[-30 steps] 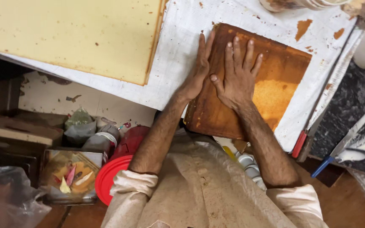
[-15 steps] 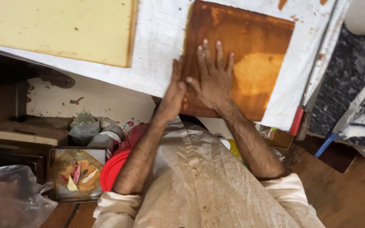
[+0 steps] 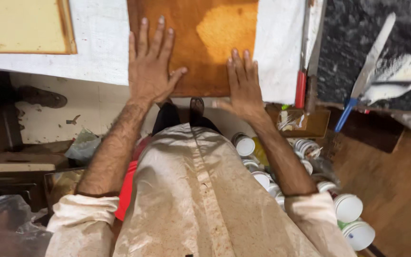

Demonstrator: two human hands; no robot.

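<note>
Roughly ten white-lidded tubs (image 3: 348, 207) cluster on the floor at the near right. Above them, two hands lie flat on one brown board (image 3: 200, 43) on the white worktop (image 3: 96, 52). The left hand (image 3: 149, 66) and right hand (image 3: 244, 85), overlapping earlier, now rest apart, fingers spread open, gripping nothing. One yellow panel (image 3: 20, 24) lies far left.

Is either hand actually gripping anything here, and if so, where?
Nothing is gripped. The left hand and right hand lie flat, fingers spread, on the near edge of the brown board.
</note>
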